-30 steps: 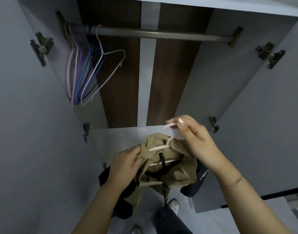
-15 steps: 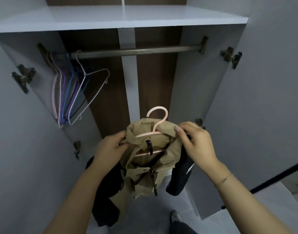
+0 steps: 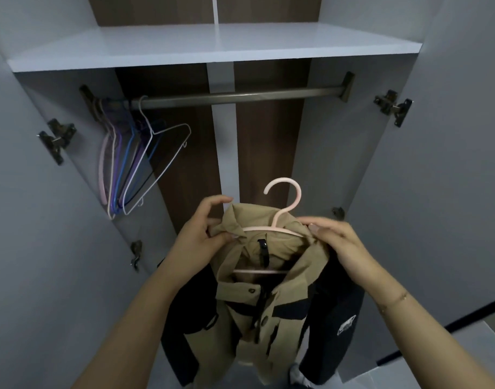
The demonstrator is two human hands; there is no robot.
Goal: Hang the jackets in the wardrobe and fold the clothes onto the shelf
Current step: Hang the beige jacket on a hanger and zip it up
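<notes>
Now jacket (image 3: 257,299) between hands (gripped)

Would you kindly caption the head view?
Both hands, left and right, hold a khaki jacket on a pink hanger below the rail.

The jacket (image 3: 249,304) hides the pink hanger's (image 3: 282,209) shoulders; its hem runs off frame.

hangers (image 3: 134,169) on wardrobe rail (image 3: 240,96)
</notes>
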